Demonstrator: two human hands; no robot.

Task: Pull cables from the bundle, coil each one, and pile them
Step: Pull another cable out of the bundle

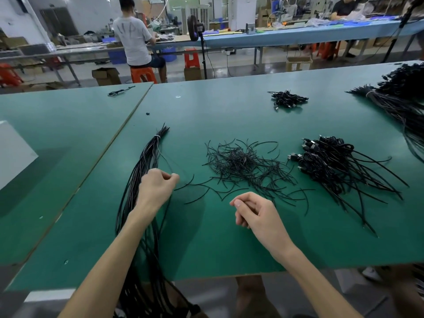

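We see a green table (206,237) with black cables on it in several groups. The bundle (149,152) lies at the left side of the table. It is bound with a white tie (157,136) near its far end, and its long part runs toward us and hangs over the near edge.

Our left hand (157,185) rests on the bundle, below the tie. Its fingers are curled, and thumb and forefinger pinch a single cable (165,158), a thin one that leaves the bundle just under the tie. Our right hand (254,213) hangs above a bare part of the table, well apart from the bundle. Its fingers are curled and the thumb tip meets the forefinger (we cannot tell if something thin is between them).

In the middle, beyond both hands, lies a heap of short pieces (241,165), black and curved, spread loosely. To the right of it is the pile of coiled cables (325,161), with plugs at its left side and free ends pointing toward the near right. Farther back sits a smaller pile (288,100), and at the far right corner a second bundle (399,104). One loose cable (120,91) lies alone at the far left.

Behind the table a person (133,40) in a white shirt sits on an orange stool (142,73), turned away from us.
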